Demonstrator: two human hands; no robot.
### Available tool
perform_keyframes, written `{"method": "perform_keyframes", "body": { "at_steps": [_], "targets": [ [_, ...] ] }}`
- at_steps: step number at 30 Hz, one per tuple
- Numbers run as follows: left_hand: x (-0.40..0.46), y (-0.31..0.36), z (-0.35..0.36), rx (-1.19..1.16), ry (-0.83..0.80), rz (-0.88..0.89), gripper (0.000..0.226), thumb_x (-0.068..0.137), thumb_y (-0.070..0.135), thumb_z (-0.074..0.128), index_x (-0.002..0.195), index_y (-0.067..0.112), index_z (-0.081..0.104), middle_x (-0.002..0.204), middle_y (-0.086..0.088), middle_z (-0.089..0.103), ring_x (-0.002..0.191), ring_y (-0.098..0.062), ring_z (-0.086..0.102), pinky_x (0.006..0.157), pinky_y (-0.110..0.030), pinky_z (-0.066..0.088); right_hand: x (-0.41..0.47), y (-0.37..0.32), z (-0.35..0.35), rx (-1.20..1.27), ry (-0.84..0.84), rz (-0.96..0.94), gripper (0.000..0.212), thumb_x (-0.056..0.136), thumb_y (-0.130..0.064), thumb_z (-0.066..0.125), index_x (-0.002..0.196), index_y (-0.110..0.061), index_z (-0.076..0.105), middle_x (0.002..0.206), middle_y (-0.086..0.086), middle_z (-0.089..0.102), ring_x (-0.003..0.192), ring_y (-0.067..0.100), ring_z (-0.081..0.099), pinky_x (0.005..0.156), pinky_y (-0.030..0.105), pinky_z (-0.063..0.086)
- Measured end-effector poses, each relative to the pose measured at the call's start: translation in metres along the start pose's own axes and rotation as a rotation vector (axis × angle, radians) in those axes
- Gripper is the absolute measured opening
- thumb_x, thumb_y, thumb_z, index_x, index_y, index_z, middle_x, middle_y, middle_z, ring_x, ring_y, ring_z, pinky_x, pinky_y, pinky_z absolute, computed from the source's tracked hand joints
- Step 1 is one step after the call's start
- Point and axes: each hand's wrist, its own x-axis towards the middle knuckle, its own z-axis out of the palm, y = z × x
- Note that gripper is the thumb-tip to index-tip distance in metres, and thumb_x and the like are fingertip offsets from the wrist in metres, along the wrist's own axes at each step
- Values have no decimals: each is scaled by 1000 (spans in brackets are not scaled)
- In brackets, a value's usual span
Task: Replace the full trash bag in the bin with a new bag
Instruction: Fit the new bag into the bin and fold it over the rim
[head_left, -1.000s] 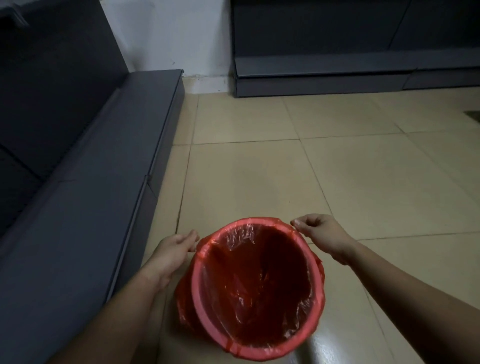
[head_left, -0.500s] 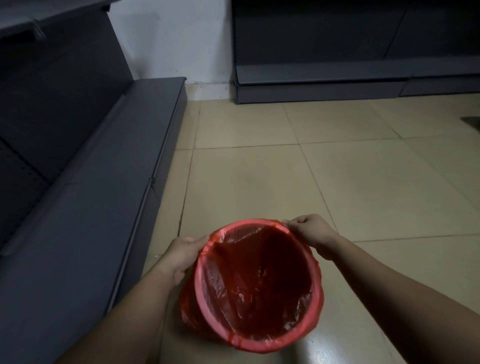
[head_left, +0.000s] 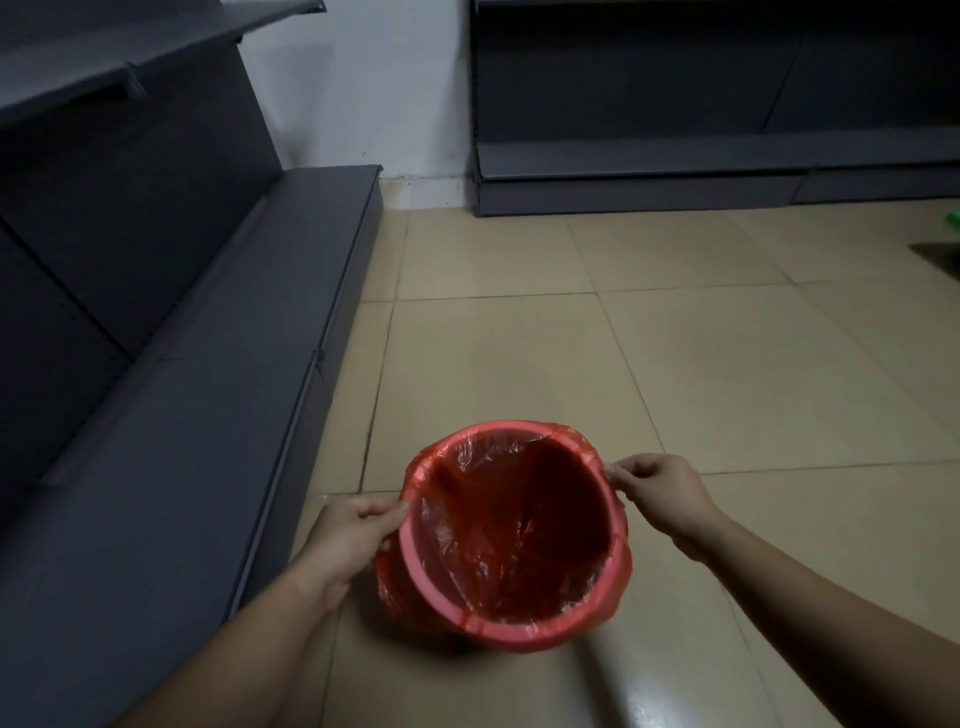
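Observation:
A round red bin (head_left: 415, 566) stands on the tiled floor, lined with a thin red plastic bag (head_left: 514, 540) whose edge is folded down over the rim. The inside of the bag looks hollow, with nothing visible in it. My left hand (head_left: 353, 535) pinches the bag's edge at the rim's left side. On the right side of the rim my right hand (head_left: 660, 493) pinches the bag's edge between thumb and fingers.
Dark grey shop shelving (head_left: 171, 395) runs along the left, its low base shelf close to the bin. More grey shelving (head_left: 675, 166) lines the back wall. Beige floor tiles (head_left: 727, 374) stretch ahead and to the right. A small green object (head_left: 954, 218) shows at the far right edge.
My right hand has slid from the rim's far side round to its right side. My left hand closed in on the left rim. The view has tilted up.

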Motion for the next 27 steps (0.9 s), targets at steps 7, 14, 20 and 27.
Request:
{"method": "perform_keyframes", "body": {
  "at_steps": [7,14,20,27],
  "targets": [
    [8,-24,-2,-239,-22,-147,19,92,22,66,104,9,74,81,-8,78,54,-13,67,42,-22,48,-2,12,7,140,-41,67,30,95,-21,65,73,-1,74,65,11,68,56,17,59,53,27,48],
    [28,-47,7,-102,53,-113,20,98,18,57,101,13,76,72,1,77,57,-12,56,45,-23,33,-1,26,12,155,-86,83,35,95,-23,65,67,-4,68,50,3,62,42,10,54,39,15,41],
    [31,-54,3,-93,55,-130,17,93,28,61,102,24,76,85,5,80,80,-16,64,60,-30,38,-7,25,11,164,-65,72,33,95,-25,65,69,-6,72,61,4,69,55,14,59,53,20,50],
    [8,-70,-20,-67,52,-158,13,86,24,68,96,19,72,77,3,69,56,-10,54,43,-19,31,-60,34,-11,-49,128,32,51,82,-52,69,68,-3,65,55,-5,59,53,8,50,56,29,42]
  ]
}}
